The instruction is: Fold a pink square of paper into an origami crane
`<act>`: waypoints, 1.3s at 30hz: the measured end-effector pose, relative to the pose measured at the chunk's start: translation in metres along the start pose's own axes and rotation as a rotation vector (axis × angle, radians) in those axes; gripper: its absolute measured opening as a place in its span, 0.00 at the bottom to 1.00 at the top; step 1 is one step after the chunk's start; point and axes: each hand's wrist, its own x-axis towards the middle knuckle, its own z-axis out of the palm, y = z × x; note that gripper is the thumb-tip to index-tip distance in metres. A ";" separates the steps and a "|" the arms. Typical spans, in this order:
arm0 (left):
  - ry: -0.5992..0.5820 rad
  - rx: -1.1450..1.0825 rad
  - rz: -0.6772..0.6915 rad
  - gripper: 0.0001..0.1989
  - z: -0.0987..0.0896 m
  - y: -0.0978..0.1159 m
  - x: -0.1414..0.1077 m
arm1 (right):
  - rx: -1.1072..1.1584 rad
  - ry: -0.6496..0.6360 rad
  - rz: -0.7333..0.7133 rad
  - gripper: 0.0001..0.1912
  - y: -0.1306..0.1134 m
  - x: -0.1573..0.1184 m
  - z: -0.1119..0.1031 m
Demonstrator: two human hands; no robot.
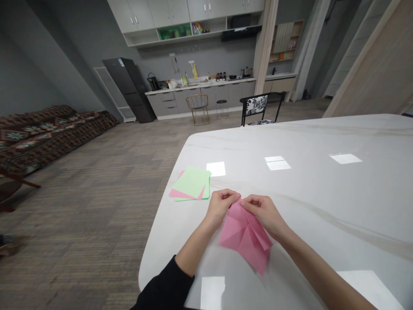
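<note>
My left hand [220,206] and right hand [260,214] pinch the folded pink paper [245,237] close together, holding its folds in place over the white table [322,193], near the stacked paper sheets [191,184].

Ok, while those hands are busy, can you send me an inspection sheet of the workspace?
surface: glossy white veined table top, ceiling-light reflections on it
job's things: creased pink paper sheet; stack of green and pink paper sheets beyond the left hand
clutter: nothing seen
grips: bare left hand and bare right hand both pinch the pink sheet's upper corner
cables: nothing seen
surroundings: brown patterned sofa, black floral-backed chair, grey kitchen cabinets
</note>
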 end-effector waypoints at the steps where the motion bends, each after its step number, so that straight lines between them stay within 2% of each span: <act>1: 0.008 -0.004 -0.002 0.07 0.000 0.001 0.000 | 0.006 -0.002 0.003 0.12 0.000 0.000 0.000; 11: 0.109 0.066 0.032 0.09 -0.004 0.006 0.001 | 0.002 -0.070 0.085 0.12 0.001 -0.003 0.000; 18: -0.069 0.137 -0.035 0.19 -0.006 0.004 -0.002 | 0.049 -0.061 0.094 0.12 0.003 0.000 -0.001; 24: -0.053 0.155 -0.051 0.19 -0.008 0.001 -0.002 | -0.001 -0.070 0.115 0.14 0.000 -0.004 -0.002; 39: -0.107 0.083 -0.068 0.15 -0.009 0.003 -0.002 | -0.001 -0.071 0.125 0.13 -0.004 -0.004 -0.001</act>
